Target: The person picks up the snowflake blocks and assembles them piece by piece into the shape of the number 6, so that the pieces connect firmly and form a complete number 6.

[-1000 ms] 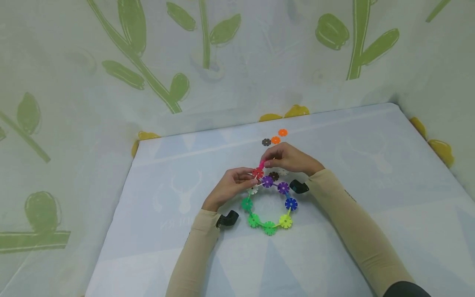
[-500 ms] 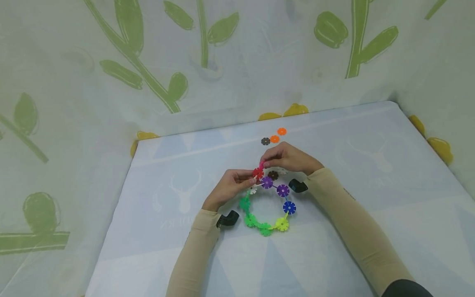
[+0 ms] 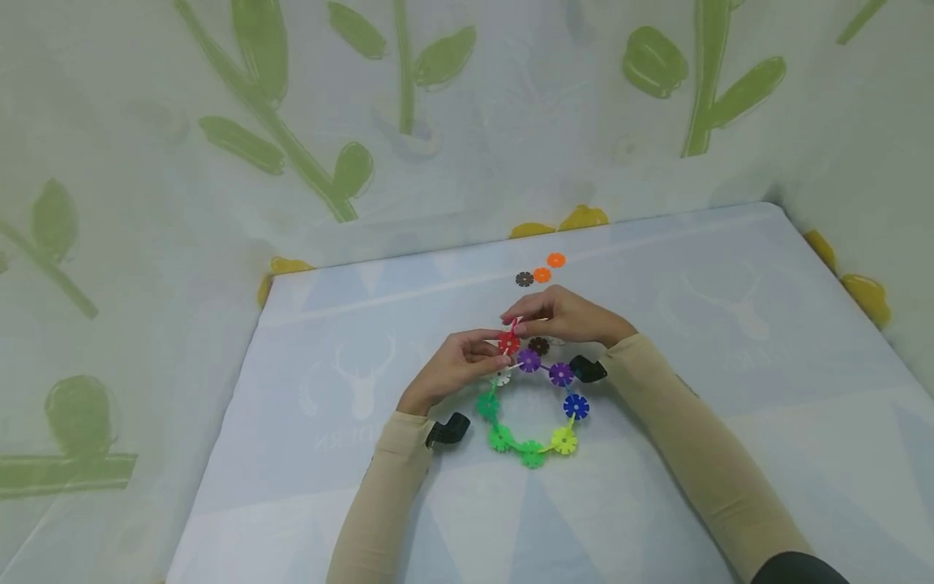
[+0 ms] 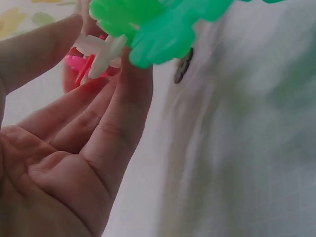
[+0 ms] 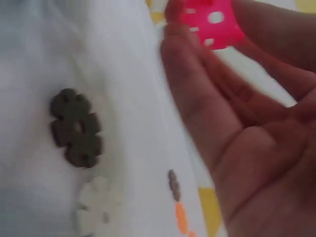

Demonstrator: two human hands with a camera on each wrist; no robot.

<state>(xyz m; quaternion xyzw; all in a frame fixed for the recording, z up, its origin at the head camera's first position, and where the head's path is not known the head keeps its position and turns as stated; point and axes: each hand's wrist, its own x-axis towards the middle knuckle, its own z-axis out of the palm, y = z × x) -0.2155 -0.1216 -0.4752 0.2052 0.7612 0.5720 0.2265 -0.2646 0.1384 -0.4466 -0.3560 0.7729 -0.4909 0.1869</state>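
Observation:
A ring of linked plastic snowflake discs hangs or lies in front of my hands; its pieces are green, yellow, blue, purple and white. At its upper left, my left hand holds the chain by the red snowflake disc, beside a white disc. With thumb and fingers, my right hand pinches a pink snowflake disc that meets the red one. Fingers partly hide the joint between pink and red. Whether the lower ring touches the table cannot be told.
A dark brown disc and a white loose disc lie below my right hand. Farther back are another dark disc and two orange discs. A leaf-printed curtain stands behind the table.
The ring swayed slightly left, then back right. My right fingers have shifted a little on the pink disc, the index now reaching farther left. My left hand has hardly moved.

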